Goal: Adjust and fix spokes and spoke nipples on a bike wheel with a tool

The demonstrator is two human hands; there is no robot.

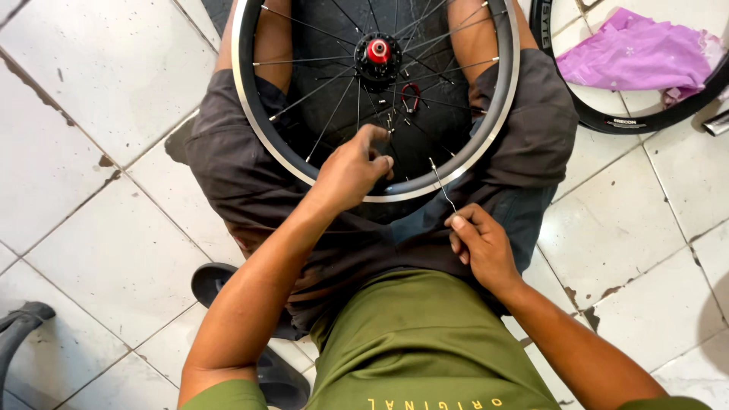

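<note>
A bicycle wheel with a silver rim lies flat across my lap, its black hub with a red centre facing up. Thin spokes fan from the hub, and a small red-edged clip hangs among them. My left hand reaches over the near rim, fingertips pinched on a spoke end inside the wheel. My right hand rests on my thigh just outside the rim and pinches a loose thin spoke that points up toward the rim.
I sit on a white tiled floor with dark stains. A black tyre lies at the upper right with a purple cloth inside it. A black sandal sits under my left arm, and a black rubber piece at the far left.
</note>
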